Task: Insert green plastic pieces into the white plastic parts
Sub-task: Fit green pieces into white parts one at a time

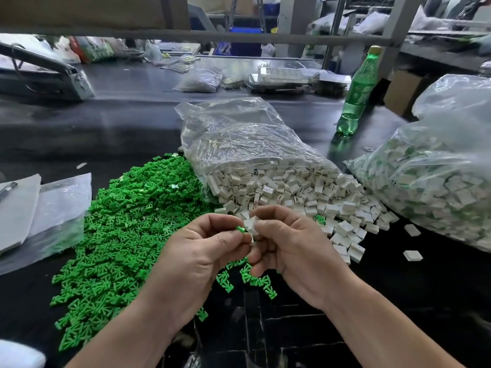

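Loose green pieces left, bag spilling white parts behind, bottle beyond.

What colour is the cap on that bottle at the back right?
Yellowish cap on a green bottle, head view.

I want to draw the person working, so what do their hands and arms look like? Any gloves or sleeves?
No gloves: the left hand and the right hand are bare, and no ring, watch or bracelet shows. The left forearm and the right forearm are bare too, with no sleeve in view down to the picture's bottom edge.
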`<act>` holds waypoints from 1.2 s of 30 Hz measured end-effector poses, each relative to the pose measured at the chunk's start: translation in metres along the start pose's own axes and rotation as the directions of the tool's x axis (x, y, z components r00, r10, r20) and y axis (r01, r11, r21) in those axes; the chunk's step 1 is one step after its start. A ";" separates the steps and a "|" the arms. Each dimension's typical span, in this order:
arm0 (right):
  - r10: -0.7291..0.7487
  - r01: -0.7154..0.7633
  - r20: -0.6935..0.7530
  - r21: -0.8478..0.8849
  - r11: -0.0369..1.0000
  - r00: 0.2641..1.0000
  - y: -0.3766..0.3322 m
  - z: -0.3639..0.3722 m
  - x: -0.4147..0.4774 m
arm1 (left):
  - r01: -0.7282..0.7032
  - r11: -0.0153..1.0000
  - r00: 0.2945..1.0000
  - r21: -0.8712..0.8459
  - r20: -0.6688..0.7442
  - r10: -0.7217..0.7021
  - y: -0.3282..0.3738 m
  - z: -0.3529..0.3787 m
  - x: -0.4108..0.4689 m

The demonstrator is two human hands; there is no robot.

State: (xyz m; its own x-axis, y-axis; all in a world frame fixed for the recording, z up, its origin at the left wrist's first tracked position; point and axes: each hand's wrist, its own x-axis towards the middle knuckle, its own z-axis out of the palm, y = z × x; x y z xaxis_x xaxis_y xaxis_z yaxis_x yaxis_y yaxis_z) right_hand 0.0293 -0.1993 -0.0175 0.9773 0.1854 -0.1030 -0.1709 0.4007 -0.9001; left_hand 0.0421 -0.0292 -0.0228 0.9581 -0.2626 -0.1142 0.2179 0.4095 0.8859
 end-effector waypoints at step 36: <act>-0.021 0.018 0.029 0.110 0.994 0.999 0.005 0.000 -0.005 | -0.223 0.937 0.974 0.269 0.035 0.222 0.005 0.004 -0.012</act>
State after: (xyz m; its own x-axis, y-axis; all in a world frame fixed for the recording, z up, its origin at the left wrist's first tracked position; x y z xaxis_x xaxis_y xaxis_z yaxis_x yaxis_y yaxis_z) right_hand 0.0235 -0.1985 -0.0214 0.9766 0.2026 -0.0721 -0.1664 0.4999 -0.8500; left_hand 0.0307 -0.0274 -0.0148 0.9755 -0.1953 0.1011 -0.0598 0.2069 0.9765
